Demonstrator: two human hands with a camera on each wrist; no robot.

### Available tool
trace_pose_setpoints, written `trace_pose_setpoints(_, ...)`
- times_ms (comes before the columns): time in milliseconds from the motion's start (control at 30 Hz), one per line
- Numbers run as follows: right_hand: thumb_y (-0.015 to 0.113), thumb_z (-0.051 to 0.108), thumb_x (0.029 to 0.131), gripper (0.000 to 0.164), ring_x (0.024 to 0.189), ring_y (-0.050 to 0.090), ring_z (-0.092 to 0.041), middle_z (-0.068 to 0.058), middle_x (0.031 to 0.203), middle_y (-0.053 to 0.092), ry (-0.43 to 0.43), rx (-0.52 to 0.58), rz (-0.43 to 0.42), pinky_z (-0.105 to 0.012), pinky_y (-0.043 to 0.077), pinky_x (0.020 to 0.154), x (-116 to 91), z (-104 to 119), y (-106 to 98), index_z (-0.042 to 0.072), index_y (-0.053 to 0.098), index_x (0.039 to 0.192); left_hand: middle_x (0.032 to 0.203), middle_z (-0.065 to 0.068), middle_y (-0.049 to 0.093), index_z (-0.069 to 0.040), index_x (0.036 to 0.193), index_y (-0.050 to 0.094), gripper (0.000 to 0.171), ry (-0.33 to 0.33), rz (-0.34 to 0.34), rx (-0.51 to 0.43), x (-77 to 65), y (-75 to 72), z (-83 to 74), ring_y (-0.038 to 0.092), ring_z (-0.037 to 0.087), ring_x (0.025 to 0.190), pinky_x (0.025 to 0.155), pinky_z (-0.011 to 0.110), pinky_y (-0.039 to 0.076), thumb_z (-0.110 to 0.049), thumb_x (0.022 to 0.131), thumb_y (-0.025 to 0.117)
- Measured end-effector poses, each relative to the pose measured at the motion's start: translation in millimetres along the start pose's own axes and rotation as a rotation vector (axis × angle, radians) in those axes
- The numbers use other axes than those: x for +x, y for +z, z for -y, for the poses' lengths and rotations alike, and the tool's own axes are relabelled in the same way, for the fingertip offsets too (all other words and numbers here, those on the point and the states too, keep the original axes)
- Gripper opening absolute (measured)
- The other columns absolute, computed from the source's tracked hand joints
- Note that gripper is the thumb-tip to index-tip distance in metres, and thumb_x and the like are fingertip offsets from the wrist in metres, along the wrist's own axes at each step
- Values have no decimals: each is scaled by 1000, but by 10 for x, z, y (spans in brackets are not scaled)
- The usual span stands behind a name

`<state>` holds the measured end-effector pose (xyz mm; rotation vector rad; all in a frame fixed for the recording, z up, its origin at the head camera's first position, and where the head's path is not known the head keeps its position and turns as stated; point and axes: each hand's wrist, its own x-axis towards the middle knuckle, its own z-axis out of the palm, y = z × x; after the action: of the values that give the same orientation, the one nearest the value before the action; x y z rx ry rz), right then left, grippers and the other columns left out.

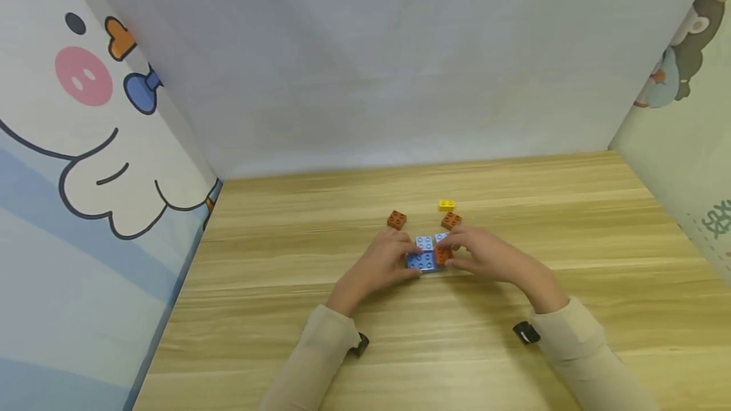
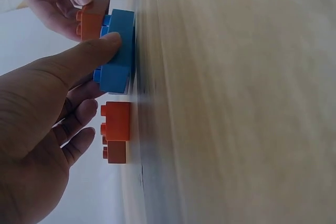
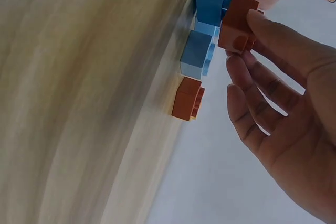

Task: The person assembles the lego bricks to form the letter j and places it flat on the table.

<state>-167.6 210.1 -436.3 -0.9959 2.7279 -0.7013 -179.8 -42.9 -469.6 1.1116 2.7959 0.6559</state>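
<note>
A long blue building brick (image 1: 421, 263) lies on the table, gripped at its left end by my left hand (image 1: 381, 261), thumb along the near side and fingers behind. Between thumb and fingers my right hand (image 1: 484, 254) pinches a brown-orange brick (image 3: 239, 22). That brick sits over the blue brick's right end, right at its studs. Just behind the blue brick are two light blue bricks, one on the left (image 1: 424, 242) and one on the right (image 3: 196, 53); the right hand partly covers the latter in the head view.
Farther back lie two more brown-orange bricks, one left (image 1: 396, 219) and one right (image 1: 451, 220), with a small yellow brick (image 1: 447, 205) behind the right one. The wooden table (image 1: 274, 347) meets a pale back wall (image 1: 400, 81) and printed side panels.
</note>
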Motion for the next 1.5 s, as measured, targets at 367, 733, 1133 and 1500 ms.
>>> trace_pose_setpoints(367,71,15,96,32,111,66,-28,-11,121,71,2,-29,15,-48,55,96,31,42,31,6,71,126,111,1,73,-14,122,75,39,-17,36,-23,5,3,24,56,14,99,96,35,46,-38,90,78)
trace_pose_setpoints(733,71,14,96,32,111,66,-30,-12,120,70,21,-54,25,-49,55,96,24,110,-4,6,71,127,109,1,71,-15,123,75,41,-16,72,12,39,-20,8,56,14,97,94,32,45,-39,90,78)
trace_pose_setpoints(1133,75,16,93,32,89,61,-14,-5,105,69,35,-89,8,-35,53,80,71,169,30,4,73,123,104,-1,70,-15,123,75,40,-20,78,16,36,-23,-3,54,12,91,93,33,44,-39,91,78)
trace_pose_setpoints(1500,76,19,92,32,89,61,-14,-4,105,69,77,-93,-15,-35,53,78,63,190,53,6,74,121,102,-1,71,-14,122,75,40,-28,73,17,41,-13,-18,55,12,91,94,34,45,-37,90,79)
